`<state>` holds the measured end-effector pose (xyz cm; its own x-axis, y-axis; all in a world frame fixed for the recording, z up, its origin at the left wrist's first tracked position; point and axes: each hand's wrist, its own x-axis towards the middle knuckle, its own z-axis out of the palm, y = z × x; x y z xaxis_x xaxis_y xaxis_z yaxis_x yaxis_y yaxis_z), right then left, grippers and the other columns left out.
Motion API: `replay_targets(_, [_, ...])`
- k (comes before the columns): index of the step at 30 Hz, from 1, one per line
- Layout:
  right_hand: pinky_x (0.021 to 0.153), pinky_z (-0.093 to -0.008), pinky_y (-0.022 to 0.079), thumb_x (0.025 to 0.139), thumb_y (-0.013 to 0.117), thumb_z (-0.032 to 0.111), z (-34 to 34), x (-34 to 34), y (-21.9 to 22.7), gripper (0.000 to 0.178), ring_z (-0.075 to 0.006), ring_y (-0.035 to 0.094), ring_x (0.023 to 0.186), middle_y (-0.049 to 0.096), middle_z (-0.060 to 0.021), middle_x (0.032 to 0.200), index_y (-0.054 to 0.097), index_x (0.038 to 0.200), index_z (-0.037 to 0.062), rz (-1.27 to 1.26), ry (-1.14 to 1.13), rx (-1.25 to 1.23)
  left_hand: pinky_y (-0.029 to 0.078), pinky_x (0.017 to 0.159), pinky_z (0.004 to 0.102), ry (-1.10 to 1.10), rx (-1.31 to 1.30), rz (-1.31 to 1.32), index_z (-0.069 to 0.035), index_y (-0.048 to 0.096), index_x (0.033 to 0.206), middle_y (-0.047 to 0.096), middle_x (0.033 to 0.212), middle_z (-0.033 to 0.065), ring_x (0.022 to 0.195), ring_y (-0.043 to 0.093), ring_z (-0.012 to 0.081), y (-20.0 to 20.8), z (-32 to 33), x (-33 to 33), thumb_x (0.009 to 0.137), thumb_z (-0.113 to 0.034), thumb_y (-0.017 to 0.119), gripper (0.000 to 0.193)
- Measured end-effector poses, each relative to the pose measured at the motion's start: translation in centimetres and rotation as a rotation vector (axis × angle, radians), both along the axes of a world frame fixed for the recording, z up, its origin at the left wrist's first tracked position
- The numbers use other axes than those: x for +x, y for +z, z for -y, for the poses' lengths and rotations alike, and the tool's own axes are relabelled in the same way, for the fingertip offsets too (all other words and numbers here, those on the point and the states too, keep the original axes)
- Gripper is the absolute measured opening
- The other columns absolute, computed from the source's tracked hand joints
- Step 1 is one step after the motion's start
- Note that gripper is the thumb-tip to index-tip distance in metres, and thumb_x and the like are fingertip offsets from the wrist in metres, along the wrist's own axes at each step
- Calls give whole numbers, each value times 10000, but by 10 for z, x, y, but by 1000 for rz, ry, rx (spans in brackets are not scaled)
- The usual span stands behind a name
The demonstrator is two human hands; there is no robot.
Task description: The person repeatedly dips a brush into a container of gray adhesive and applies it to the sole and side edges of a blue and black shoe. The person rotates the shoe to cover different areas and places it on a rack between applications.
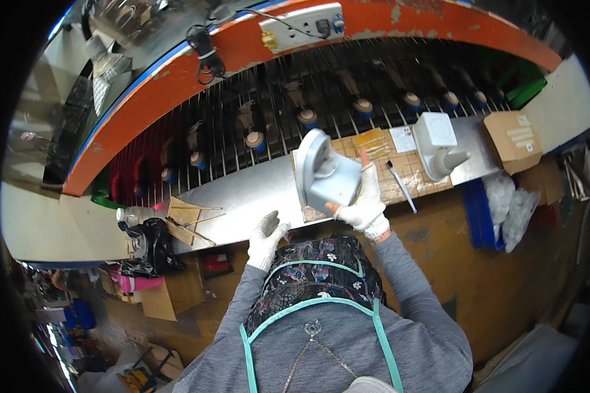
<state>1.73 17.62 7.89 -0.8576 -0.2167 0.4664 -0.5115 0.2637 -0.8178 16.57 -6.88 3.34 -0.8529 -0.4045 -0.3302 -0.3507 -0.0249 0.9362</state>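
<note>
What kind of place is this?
Probably a workshop or small factory: there's a long metal bench, a white outlet strip mounted behind it, and a gloved right hand holding a pale gray part.

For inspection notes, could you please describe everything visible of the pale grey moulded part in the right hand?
The pale grey, plastic-looking moulded part has a rounded rim around a recess and a boxy body. It is tilted, rim leftward, apparently above the silver metal bench; the white-gloved right hand grips its right side.
</note>
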Motion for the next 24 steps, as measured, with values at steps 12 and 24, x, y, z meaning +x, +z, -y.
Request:
replay_targets(12, [1018, -450, 462, 558, 872, 244, 12, -30, 46, 1209, -339, 521, 1164, 451, -216, 1275, 232, 1542, -41, -124, -240, 86, 421, 1119, 387, 17, 69, -76, 10, 521, 1410, 575, 1392, 214, 1320, 535, 296, 6, -3, 4, 901, -164, 734, 579])
replay_targets(24, [1041, -437, 466, 614, 847, 81, 1, -29, 69, 1230, -338, 532, 1231, 411, -214, 1403, 114, 1603, 98, 252, 283, -621, 459, 1076, 367, 24, 128, -10, 20, 533, 1397, 599, 1355, 216, 1260, 579, 267, 0, -5, 8, 909, -164, 732, 558])
